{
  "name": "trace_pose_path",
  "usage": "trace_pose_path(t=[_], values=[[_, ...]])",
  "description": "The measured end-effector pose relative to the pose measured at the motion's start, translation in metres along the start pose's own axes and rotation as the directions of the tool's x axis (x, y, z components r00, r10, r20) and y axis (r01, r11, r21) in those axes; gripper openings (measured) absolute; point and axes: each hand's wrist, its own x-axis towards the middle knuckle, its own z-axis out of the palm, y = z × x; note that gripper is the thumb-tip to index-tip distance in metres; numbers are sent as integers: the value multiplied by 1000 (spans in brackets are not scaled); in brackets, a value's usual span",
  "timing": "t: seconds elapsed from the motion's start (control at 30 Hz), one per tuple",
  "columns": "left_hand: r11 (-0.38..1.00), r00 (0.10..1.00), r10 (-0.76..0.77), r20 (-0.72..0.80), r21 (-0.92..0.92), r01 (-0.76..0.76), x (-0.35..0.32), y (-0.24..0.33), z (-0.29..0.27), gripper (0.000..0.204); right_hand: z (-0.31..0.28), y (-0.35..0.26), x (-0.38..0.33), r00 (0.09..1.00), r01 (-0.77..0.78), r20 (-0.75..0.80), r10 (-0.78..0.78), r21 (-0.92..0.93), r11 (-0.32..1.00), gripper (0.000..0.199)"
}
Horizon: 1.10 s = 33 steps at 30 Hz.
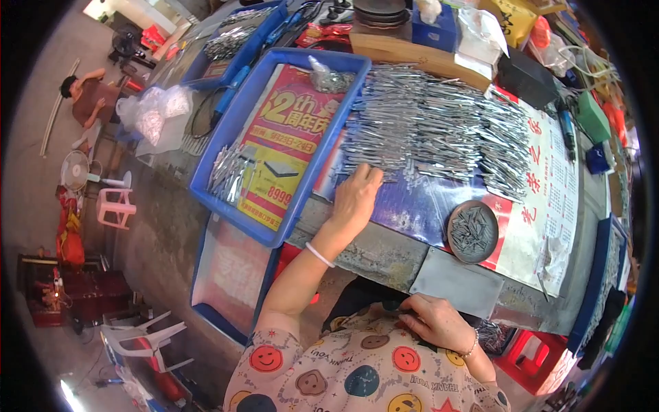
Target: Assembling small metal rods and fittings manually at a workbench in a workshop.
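Observation:
My left hand [357, 199] reaches over the worktable to the near left edge of a wide spread of thin silvery metal pieces [443, 130], laid side by side in rows. Its fingers are drawn together at the ends of the pieces; what they pinch is hidden. Close to my body, in front of the patterned shirt, my right hand [443, 321] is closed with curled fingers, and I cannot make out anything in it. A round dark bowl [495, 242] of short grey metal pins stands right of my left hand. Left of that hand lies a blue tray [292, 230] with loose metal pieces inside.
A grey metal plate [456, 281] lies at the table's near edge. Behind the rows stand a wooden block [412, 56] and a black box [527, 77]. A red stool [532, 360] is at lower right. Far left, another person [96, 96] is near a fan [75, 170].

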Motion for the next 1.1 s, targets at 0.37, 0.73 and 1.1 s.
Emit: trace_pose_path(t=[0.37, 0.73, 1.1], values=[[956, 969, -180, -170, 201, 213, -27, -37, -127, 13, -7, 8, -7, 999, 9, -43, -10, -27, 1000, 18], [652, 889, -422, 177, 740, 162, -32, -163, -128, 22, -59, 34, 0, 718, -149, -695, 28, -113, 982, 14], [908, 924, -382, -35, -202, 367, -52, -34, -164, 27, -88, 72, 8, 844, -428, -534, 50, -615, 662, 19]])
